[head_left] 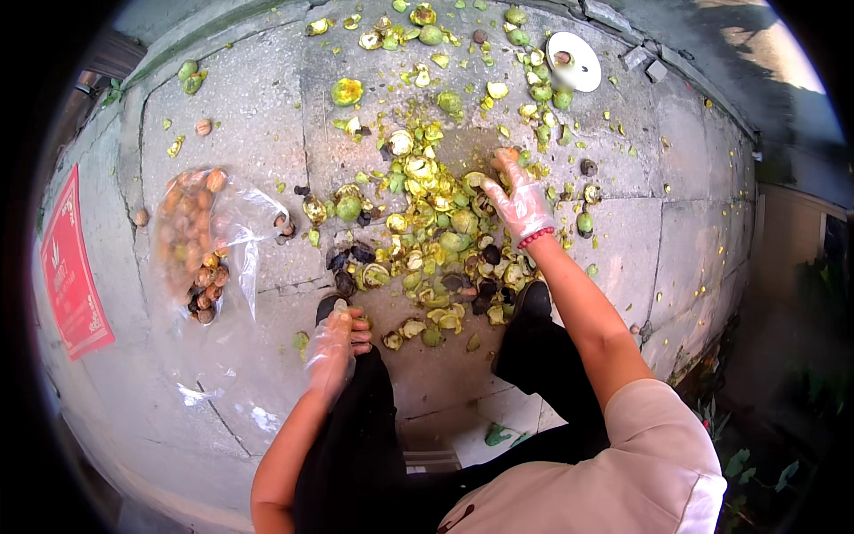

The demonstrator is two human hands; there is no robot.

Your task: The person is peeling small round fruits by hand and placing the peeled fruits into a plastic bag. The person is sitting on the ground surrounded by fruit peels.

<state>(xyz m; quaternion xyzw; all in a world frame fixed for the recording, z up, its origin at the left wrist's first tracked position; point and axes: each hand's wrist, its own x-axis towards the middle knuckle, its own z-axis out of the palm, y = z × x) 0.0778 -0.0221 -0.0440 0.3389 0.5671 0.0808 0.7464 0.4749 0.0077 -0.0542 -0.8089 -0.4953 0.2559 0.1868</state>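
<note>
My right hand (520,200), in a clear plastic glove with a red bead bracelet at the wrist, stretches over the right edge of a heap of green and yellow walnut husks (427,169). Its fingers are apart, close to some husk pieces. My left hand (336,343), also gloved, rests by my left knee with its fingers curled inward; whatever may lie inside them is hidden. Whole green walnuts (348,207) and blackened husks (340,260) are mixed into the heap. Left of it lies a clear plastic bag (233,233) containing several brown walnuts (206,289).
A white round lid-like disc (574,60) lies at the far right with a brown piece on it. Green walnuts (189,76) sit far left, and loose walnuts (204,127) lie near the bag. A red printed sheet (73,267) is at the left edge. My shoes (534,301) flank the heap's near side.
</note>
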